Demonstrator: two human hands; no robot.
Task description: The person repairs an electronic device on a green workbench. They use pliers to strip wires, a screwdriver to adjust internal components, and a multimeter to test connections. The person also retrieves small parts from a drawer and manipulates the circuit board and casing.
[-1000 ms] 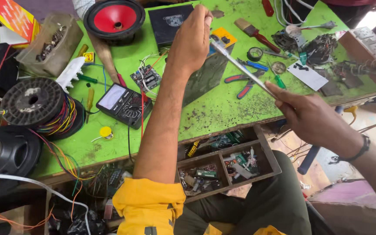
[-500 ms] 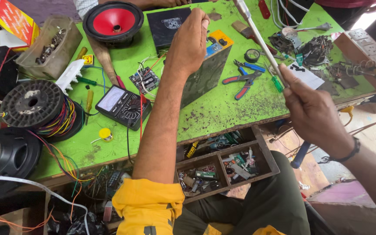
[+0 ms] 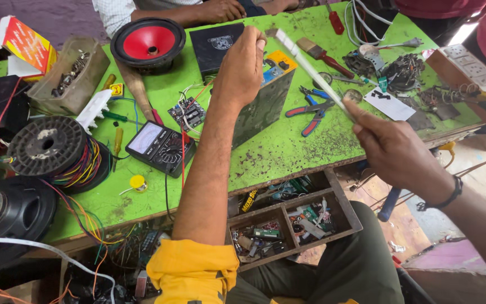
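Strip (image 3: 310, 70) between right-hand fingers (image 3: 361, 115)

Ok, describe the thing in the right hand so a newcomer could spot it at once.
Start at the green table and its upright grey metal box, steadied by the left hand. Just right of it, the right hand holds a long thin white strip, raised and slanting, unlike the pliers lying flat below.

- two loudspeakers: one red-coned round speaker (image 3: 148, 44); one black speaker (image 3: 4, 217);
- one black analogue multimeter (image 3: 161, 147);
- one spool of multicoloured wire (image 3: 57, 149);
- one pair of red-and-blue-handled pliers (image 3: 311, 110);
- one wooden-handled paintbrush (image 3: 317, 54)
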